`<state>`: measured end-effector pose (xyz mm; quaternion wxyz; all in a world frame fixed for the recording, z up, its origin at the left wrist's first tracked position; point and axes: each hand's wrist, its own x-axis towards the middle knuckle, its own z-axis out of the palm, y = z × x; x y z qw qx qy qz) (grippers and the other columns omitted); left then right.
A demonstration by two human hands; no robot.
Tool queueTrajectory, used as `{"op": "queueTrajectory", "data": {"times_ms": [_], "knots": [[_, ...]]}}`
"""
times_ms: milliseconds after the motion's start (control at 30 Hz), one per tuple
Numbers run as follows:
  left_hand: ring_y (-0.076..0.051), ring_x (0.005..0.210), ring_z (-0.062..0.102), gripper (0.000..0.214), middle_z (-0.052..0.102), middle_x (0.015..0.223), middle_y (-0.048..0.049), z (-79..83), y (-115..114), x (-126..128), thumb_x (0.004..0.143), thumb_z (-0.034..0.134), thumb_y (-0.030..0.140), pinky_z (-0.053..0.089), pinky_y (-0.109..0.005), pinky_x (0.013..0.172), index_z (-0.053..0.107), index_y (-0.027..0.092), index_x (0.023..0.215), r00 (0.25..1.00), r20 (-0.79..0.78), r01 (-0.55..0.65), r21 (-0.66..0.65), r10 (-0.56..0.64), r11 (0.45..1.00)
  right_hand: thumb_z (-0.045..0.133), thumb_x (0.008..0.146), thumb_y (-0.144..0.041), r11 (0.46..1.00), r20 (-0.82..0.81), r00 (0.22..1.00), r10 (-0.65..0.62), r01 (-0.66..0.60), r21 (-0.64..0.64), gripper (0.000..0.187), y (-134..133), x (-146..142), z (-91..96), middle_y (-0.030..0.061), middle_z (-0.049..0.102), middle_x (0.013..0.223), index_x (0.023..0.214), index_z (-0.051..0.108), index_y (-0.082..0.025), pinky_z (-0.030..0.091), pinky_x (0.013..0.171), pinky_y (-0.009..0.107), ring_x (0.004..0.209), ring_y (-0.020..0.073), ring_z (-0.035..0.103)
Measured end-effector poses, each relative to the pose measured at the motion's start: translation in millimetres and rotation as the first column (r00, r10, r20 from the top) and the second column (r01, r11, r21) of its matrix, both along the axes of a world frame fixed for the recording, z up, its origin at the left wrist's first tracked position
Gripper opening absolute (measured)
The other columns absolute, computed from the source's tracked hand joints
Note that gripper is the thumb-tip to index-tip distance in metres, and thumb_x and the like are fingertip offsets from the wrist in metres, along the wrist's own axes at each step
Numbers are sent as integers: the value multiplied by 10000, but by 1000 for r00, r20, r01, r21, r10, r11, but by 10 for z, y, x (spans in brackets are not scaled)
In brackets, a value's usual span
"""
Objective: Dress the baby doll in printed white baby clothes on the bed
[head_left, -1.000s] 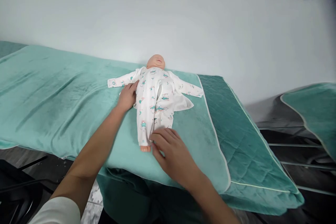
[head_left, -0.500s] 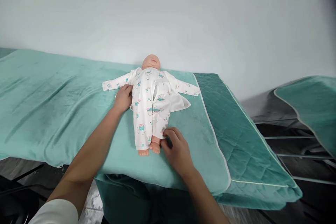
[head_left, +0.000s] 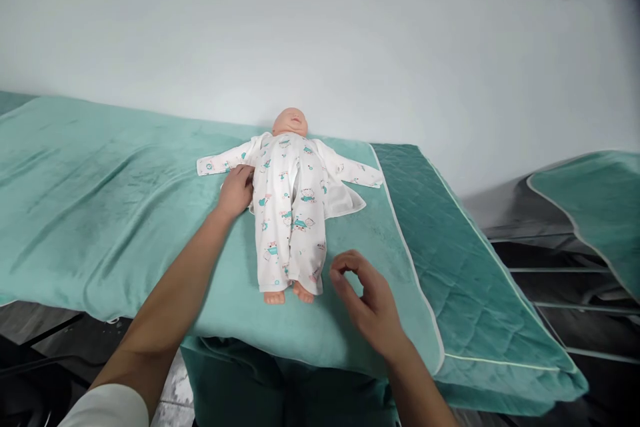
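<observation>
A baby doll (head_left: 291,122) lies on its back, dressed in a white printed long-sleeved top (head_left: 350,171) and white printed trousers (head_left: 274,233). Its sleeves spread out to both sides, and its feet (head_left: 275,297) show below the trouser hems. At the doll's waist, my left hand (head_left: 237,191) is closed on the edge of the clothes; its fingertips are partly hidden there. My right hand (head_left: 367,297) hovers to the right of the trouser leg, apart from it. Its thumb and forefinger curl together in a ring, with nothing visible between them.
The doll lies on a light green blanket (head_left: 125,213) over a darker quilted mattress (head_left: 465,267). A white wall (head_left: 320,40) stands behind. To the right are metal bars (head_left: 565,270) and another green cloth (head_left: 595,200).
My right hand has let go of the trouser hem and moved right. That trouser leg now reaches down to the foot. My left hand stays at the waist.
</observation>
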<state>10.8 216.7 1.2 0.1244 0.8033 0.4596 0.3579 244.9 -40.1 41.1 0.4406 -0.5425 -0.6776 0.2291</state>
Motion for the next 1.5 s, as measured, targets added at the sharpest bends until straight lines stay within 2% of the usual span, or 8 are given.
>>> {"op": "queueTrajectory", "data": {"times_ms": [133, 300, 500, 667, 933, 1133, 1300, 1500], "knots": [[-250, 935, 579, 276, 674, 930, -83, 38, -62, -1, 757, 423, 56, 476, -395, 833, 642, 200, 843, 1000, -8, -17, 28, 17, 999, 470, 928, -127, 978, 176, 964, -197, 183, 97, 151, 547, 74, -168, 62, 616, 966, 995, 567, -222, 485, 823, 366, 917, 217, 581], [-242, 804, 582, 244, 623, 687, -66, 90, -175, -1, 743, 447, 52, 445, -393, 741, 551, 215, 594, 986, -166, 8, 45, 0, 999, 468, 876, -86, 979, 465, 865, -188, 127, 161, 234, 1096, 168, -314, 131, 643, 1101, 982, 655, -180, 453, 935, 428, 1044, 270, 531], [-257, 862, 610, 204, 658, 739, -81, 106, -466, -84, 768, 510, 100, 463, -435, 842, 634, 212, 651, 942, -308, 155, 58, -130, 986, 535, 889, -155, 984, 543, 837, -71, -32, 178, 237, 1001, 195, -351, 93, 671, 1112, 1058, 690, -215, 378, 1078, 454, 1150, 267, 530], [-265, 1005, 647, 222, 721, 956, -81, 101, -746, -162, 784, 534, 122, 512, -403, 899, 701, 215, 898, 966, -128, 225, -27, -226, 974, 596, 811, -177, 978, 610, 791, 45, -159, 134, 458, 971, 160, -406, 147, 635, 1231, 1268, 601, -150, 275, 1183, 505, 1213, 296, 526], [-278, 1028, 666, 308, 729, 1095, -89, 121, -993, -139, 847, 522, 173, 545, -436, 893, 666, 223, 1114, 999, -30, 33, -102, -36, 994, 535, 915, -188, 988, 715, 690, -107, -6, 154, 245, 1002, -2, -356, 140, 637, 1074, 1107, 680, -141, 396, 961, 409, 1027, 282, 524], [-230, 1282, 571, 386, 605, 1367, -73, 73, -1835, -265, 992, 465, 297, 492, -473, 1085, 499, 359, 1372, 965, 260, -21, -1, 21, 1000, 533, 918, -156, 984, 719, 680, -140, 18, 175, 163, 980, -6, -331, 101, 621, 970, 982, 682, -153, 363, 913, 378, 948, 251, 515], [-332, 1441, 394, 687, 407, 1535, -157, -12, -2296, -157, 859, 718, 359, 454, -562, 1115, 406, 299, 1469, 978, 46, 193, 179, -204, 965, 540, 908, -141, 985, 697, 705, -131, 12, 173, 156, 987, 8, -355, 104, 625, 978, 974, 682, -144, 343, 938, 370, 953, 248, 510], [-346, 1415, 395, 453, 466, 1496, -149, 88, -2109, 83, 876, 677, 206, 463, -560, 1085, 579, 260, 1315, 937, -284, 281, 267, -203, 922, 544, 931, -198, 990, 673, 732, -103, 7, 144, 194, 1008, 5, -349, 127, 627, 1034, 1071, 658, -126, 342, 940, 382, 986, 267, 514]]}}
